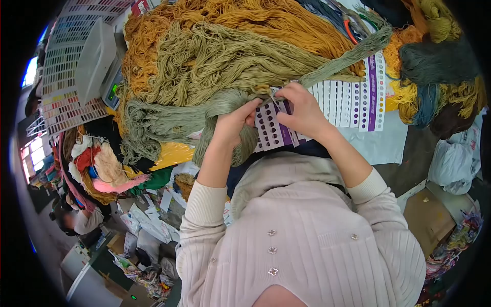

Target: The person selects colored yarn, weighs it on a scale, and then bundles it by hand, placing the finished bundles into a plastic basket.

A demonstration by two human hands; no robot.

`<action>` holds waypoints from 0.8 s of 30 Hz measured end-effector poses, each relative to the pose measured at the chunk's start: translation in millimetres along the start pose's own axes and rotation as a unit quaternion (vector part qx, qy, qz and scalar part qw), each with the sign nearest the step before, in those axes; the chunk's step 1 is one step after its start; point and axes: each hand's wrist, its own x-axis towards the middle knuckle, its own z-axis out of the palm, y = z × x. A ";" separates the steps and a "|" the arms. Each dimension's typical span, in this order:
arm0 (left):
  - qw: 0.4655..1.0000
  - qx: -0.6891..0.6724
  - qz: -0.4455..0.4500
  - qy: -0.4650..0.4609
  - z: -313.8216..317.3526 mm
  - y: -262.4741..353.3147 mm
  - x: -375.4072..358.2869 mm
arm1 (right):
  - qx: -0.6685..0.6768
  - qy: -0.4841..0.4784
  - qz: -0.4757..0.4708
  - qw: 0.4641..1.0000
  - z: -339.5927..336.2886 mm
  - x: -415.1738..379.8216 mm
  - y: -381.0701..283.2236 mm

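Note:
A grey-green yarn skein point(169, 121) lies across the work surface, its thick looped part under my left hand point(236, 123). The fingers of that hand are closed on the skein near its narrow end. Close by on the right, my right hand point(302, 110) pinches a thin pale strand at the skein's tied part. Beneath both hands is a purple and white colour card point(372, 92) with rows of round samples. Another grey-green length point(348, 56) runs up to the right from beside my right hand.
Olive yarn point(220, 61) and orange yarn point(255, 18) are heaped beyond my hands. A scale point(111, 94) stands at the left. Dark and yellow skeins point(429, 61) lie at the right, above a plastic bag point(452, 163). Another person point(84, 221) is at lower left.

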 end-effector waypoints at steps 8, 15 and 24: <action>0.958 -0.238 -0.045 -0.152 -11.4 14.7 -29.4 | -0.059 0.070 -0.033 0.995 6.7 -1.9 8.5; 0.980 0.160 -0.032 -0.117 30.0 0.4 2.4 | 0.228 0.069 0.138 0.961 6.0 -0.8 11.4; 0.984 -0.057 -0.111 -0.128 7.9 4.0 0.0 | 0.320 -0.062 0.103 0.940 1.5 5.9 18.1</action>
